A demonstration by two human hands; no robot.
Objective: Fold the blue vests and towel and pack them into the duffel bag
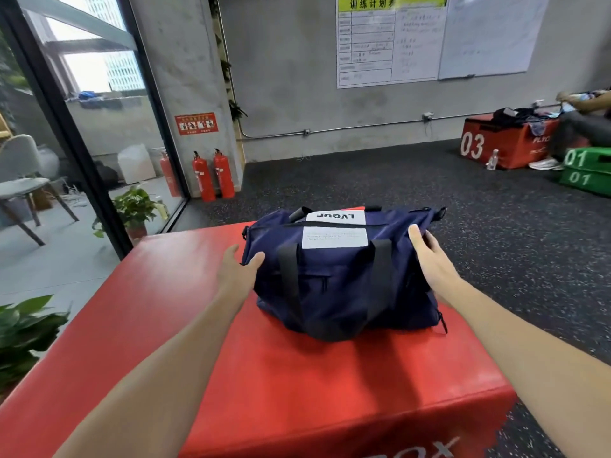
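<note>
A navy duffel bag [334, 276] with black straps and white labels lies on a red padded box [297, 375]. Its zip looks closed. My left hand [236, 271] rests against the bag's left end, fingers fairly straight, thumb on the fabric. My right hand [429, 256] lies on the bag's right end with fingers spread over the top corner. No vests or towel show in this view.
A glass wall and potted plants [135, 206] stand to the left. Two red fire extinguishers [213, 176] stand by the pillar. At the far right are a red box [502, 143] marked 03, green boxes [585, 170] and a seated person [582, 127]. Dark rubber floor surrounds the box.
</note>
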